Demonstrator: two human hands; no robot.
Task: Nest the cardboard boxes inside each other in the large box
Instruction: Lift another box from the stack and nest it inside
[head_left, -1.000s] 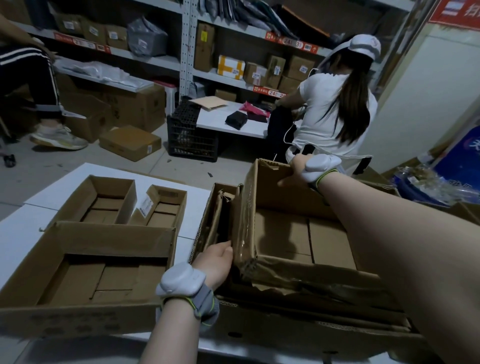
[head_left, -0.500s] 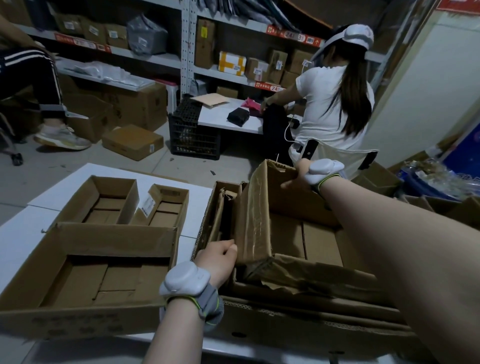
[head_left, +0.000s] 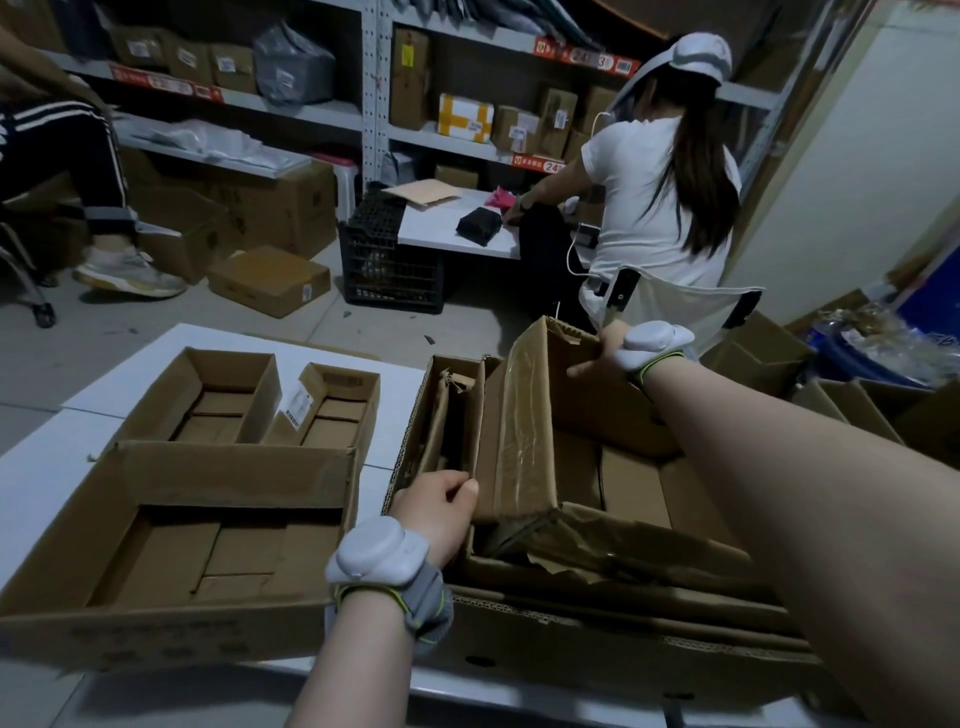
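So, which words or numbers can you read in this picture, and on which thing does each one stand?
"24": on the red lower shelf tag; the rest of it is blurred.
"24" and "3": on the red upper shelf tag; the rest is blurred.
White label on the small open box: too blurred to read.
Labels on the shelf parcels: too small to read.
Faint print on the front of the wide open box: not readable.
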